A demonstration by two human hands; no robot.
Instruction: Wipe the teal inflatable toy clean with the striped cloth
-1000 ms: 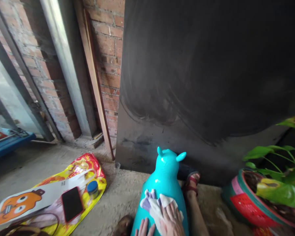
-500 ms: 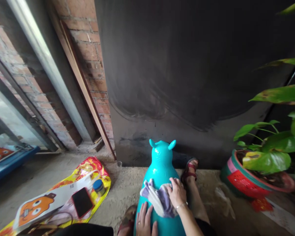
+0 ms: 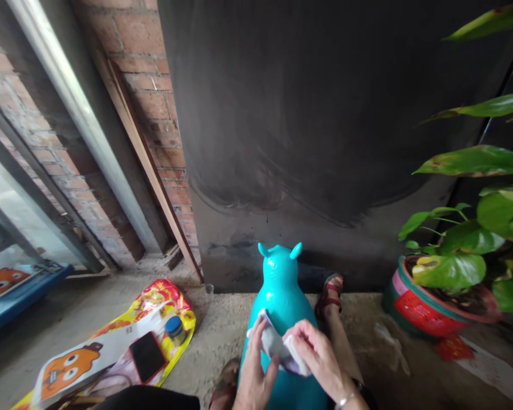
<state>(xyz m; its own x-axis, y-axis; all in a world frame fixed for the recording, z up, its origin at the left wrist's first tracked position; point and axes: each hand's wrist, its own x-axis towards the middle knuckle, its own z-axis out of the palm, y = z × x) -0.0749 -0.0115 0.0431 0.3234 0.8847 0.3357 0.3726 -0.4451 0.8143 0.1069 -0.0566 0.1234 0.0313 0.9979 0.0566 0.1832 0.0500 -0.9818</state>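
Observation:
A soft white-and-purple cloth (image 3: 276,341) is bunched over the back of a turquoise inflatable animal toy (image 3: 282,299) with two small ears. Whether it is a garment, a glove or a rag I cannot tell. My left hand (image 3: 254,364) has its fingers along the cloth's left edge, its thumb on the near side, holding that edge. On the other side, my right hand (image 3: 314,350) pinches the cloth's right end between thumb and curled fingers. The toy sits between my legs, its head away from me.
A dark panel (image 3: 325,142) rises just beyond the toy. To the right stands a potted plant (image 3: 431,307) with broad leaves. On the left, a phone (image 3: 146,357) and a blue-lidded jar (image 3: 175,330) lie on a yellow-red plastic sheet (image 3: 158,293). My sandalled foot (image 3: 331,293) flanks the toy.
My left hand has come up from the toy's back onto the cloth. My right hand has turned from pressing flat to pinching the cloth, which is now more gathered. The view has shifted slightly right.

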